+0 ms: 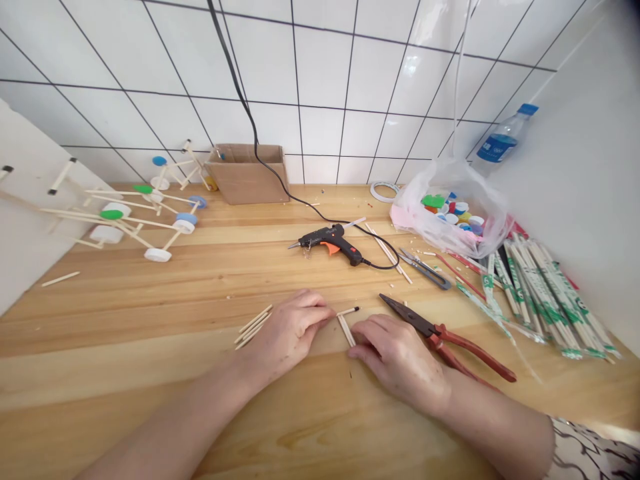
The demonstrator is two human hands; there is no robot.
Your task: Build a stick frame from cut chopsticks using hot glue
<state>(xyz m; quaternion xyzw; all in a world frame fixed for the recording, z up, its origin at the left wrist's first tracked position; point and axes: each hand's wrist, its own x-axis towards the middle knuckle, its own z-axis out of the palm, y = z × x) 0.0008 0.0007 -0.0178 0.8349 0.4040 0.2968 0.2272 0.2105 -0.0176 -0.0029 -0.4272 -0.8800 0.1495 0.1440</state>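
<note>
My left hand (300,327) is closed, thumb and fingertips pinched at the end of a short wooden stick with a black tip (349,311). Just below that stick, a pair of pale wooden sticks (345,330) lies at an angle, its upper end touching or very near it. Curled fingers of my right hand (395,357) hold the pair's lower end against the tabletop. Several short cut sticks (253,327) lie left of my left hand, partly covered by it. Red-handled long-nose pliers (435,337) rest beside my right hand, one handle partly behind my forearm.
A black glue gun (330,241) lies mid-table, its cord trailing up. Wheeled stick frames (145,220) stand left near a cardboard box (257,187). Snips (425,269), a bag of bottle caps (450,213), wrapped chopsticks (545,293), a tape roll (384,192) and a bottle (503,143) occupy the right.
</note>
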